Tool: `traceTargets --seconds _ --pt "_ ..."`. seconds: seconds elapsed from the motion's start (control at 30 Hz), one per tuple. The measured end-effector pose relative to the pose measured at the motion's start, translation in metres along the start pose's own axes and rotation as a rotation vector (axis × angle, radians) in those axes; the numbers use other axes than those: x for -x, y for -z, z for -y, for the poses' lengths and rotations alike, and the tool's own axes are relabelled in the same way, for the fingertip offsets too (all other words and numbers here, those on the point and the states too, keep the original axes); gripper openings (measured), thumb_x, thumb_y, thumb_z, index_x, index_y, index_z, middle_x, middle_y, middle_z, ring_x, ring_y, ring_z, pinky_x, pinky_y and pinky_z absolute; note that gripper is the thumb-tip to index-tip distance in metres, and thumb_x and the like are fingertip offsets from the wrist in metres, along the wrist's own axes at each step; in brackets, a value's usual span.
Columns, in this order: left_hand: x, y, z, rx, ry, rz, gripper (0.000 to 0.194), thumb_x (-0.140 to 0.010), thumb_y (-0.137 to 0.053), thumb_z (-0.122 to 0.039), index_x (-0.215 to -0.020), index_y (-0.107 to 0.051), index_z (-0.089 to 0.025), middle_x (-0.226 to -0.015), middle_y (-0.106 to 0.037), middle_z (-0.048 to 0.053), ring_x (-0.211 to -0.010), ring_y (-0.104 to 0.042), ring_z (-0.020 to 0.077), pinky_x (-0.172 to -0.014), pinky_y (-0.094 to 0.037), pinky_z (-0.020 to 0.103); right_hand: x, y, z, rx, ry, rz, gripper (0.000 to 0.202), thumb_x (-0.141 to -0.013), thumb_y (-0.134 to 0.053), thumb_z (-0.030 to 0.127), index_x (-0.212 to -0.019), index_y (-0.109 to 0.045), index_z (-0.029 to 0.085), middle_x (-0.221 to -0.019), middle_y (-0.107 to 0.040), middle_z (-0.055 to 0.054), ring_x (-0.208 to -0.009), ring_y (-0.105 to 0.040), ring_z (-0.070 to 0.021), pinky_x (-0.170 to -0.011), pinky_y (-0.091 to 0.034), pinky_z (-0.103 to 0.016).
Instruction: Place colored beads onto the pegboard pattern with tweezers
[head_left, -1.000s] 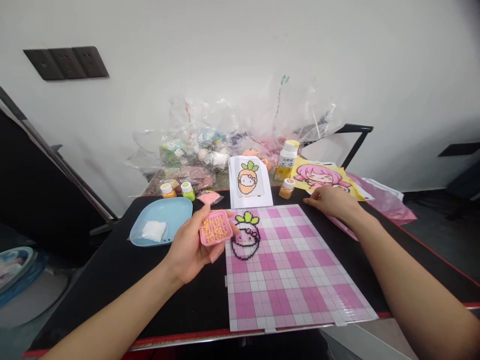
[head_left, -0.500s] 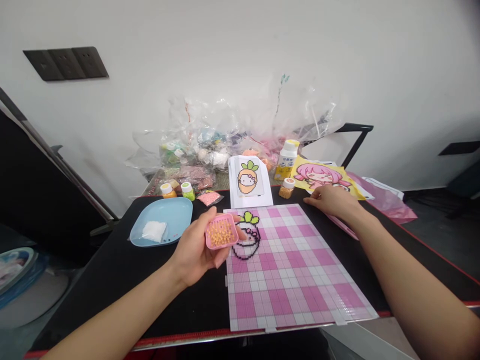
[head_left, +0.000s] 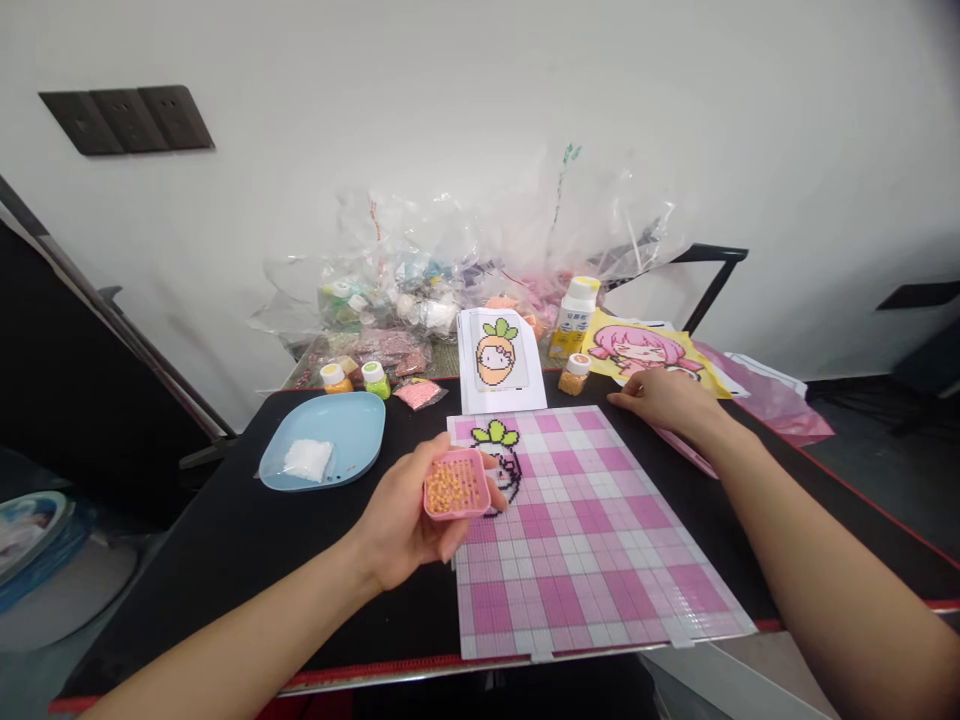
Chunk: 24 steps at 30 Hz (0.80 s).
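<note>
A small pink tray (head_left: 484, 492) of orange-yellow beads is held in my left hand (head_left: 412, 510), above the left edge of a pink and white checked pegboard (head_left: 577, 540). On the board, green leaves (head_left: 495, 433) and a black bead outline show, partly hidden by the tray and fingers. My right hand (head_left: 664, 402) rests right of the board's top, over a pink item (head_left: 694, 457) and near the yellow picture sheet (head_left: 637, 350); its fingers are bent together, and what they hold is hidden. Behind the board stands a printed carrot-character pattern (head_left: 496, 362).
A blue plate (head_left: 289, 430) with a white packet (head_left: 308, 459) lies left. Small jars (head_left: 375, 380), a pink bead bag (head_left: 418, 393), a jar of orange-brown beads (head_left: 574, 375) and a white bottle (head_left: 576, 318) line the back, before clear plastic bags (head_left: 427, 270).
My left hand has moved slightly right and down with the tray, which is tilted differently, its beads gathered toward the left side. My right hand has stayed in place.
</note>
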<state>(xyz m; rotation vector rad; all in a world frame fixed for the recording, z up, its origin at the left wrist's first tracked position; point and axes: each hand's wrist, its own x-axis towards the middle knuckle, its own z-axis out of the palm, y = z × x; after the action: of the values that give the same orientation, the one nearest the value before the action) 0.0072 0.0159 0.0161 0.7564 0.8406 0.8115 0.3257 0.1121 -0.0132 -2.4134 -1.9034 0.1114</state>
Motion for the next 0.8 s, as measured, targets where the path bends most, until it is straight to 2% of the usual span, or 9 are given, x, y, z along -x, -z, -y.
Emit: traceTargets --seconds 0.13,0.27,0.37,0.5,0.63,0.73,0.8 --pt "0.001 -0.002 -0.002 0.012 -0.125 -0.037 0.049 -0.100 -0.030 -0.036 -0.090 -0.068 -0.008 -0.068 -0.075 0.011 -0.024 -0.046 0.0058 -0.030 -0.027 0.017 0.001 0.001 0.001 -0.008 0.006 0.002 0.025 -0.088 -0.057 0.040 -0.080 -0.070 0.019 -0.089 -0.073 -0.010 -0.084 -0.066 -0.0254 -0.057 -0.039 -0.030" --pt "0.002 -0.004 -0.002 -0.035 -0.038 -0.043 0.048 -0.100 -0.031 -0.036 -0.091 -0.068 -0.007 -0.071 -0.076 0.014 -0.023 -0.045 0.0061 -0.029 -0.027 0.018 0.001 0.002 0.001 -0.015 0.004 0.004 0.025 -0.088 -0.057 0.039 -0.080 -0.070 0.019 -0.088 -0.073 -0.010 -0.085 -0.066 -0.0254 -0.058 -0.038 -0.030" --pt "0.002 -0.002 -0.004 -0.015 -0.126 -0.068 0.051 -0.100 -0.026 -0.035 -0.090 -0.068 -0.007 -0.066 -0.074 0.013 -0.023 -0.045 0.0065 -0.028 -0.026 0.018 0.001 0.002 0.001 -0.025 -0.002 0.007 0.023 -0.087 -0.059 0.039 -0.081 -0.070 0.019 -0.089 -0.073 -0.010 -0.086 -0.065 -0.0254 -0.059 -0.039 -0.030" --pt "0.001 0.002 -0.006 -0.082 -0.066 -0.055 0.046 -0.099 -0.032 -0.034 -0.090 -0.068 -0.007 -0.070 -0.075 0.014 -0.023 -0.045 0.0065 -0.028 -0.025 0.017 0.003 0.004 0.002 -0.032 -0.007 0.013 0.021 -0.087 -0.060 0.038 -0.082 -0.069 0.019 -0.090 -0.073 -0.010 -0.087 -0.065 -0.0255 -0.060 -0.039 -0.030" --pt "-0.001 0.003 -0.008 -0.065 -0.181 -0.091 0.047 -0.099 -0.030 -0.035 -0.090 -0.068 -0.008 -0.066 -0.074 0.012 -0.024 -0.046 0.0070 -0.027 -0.024 0.017 0.003 0.005 0.003 -0.027 -0.009 0.016 0.020 -0.086 -0.061 0.037 -0.081 -0.069 0.020 -0.089 -0.072 -0.009 -0.086 -0.065 -0.0253 -0.058 -0.037 -0.030" --pt "-0.001 0.002 -0.010 -0.110 -0.087 -0.073 0.045 -0.099 -0.033 -0.035 -0.091 -0.068 -0.007 -0.069 -0.075 0.013 -0.024 -0.046 0.0078 -0.025 -0.023 0.018 0.003 0.005 0.003 -0.025 -0.014 0.020 0.020 -0.086 -0.061 0.038 -0.082 -0.069 0.020 -0.091 -0.072 -0.009 -0.087 -0.065 -0.0245 -0.058 -0.037 -0.029" --pt "0.000 0.003 -0.011 -0.105 -0.116 -0.072 0.045 -0.099 -0.032 -0.035 -0.093 -0.068 -0.008 -0.070 -0.075 0.013 -0.025 -0.046 0.0078 -0.025 -0.024 0.018 0.003 0.005 0.003 -0.025 -0.015 0.024 0.021 -0.087 -0.061 0.038 -0.082 -0.069 0.020 -0.092 -0.072 -0.009 -0.087 -0.065 -0.0241 -0.059 -0.038 -0.029"
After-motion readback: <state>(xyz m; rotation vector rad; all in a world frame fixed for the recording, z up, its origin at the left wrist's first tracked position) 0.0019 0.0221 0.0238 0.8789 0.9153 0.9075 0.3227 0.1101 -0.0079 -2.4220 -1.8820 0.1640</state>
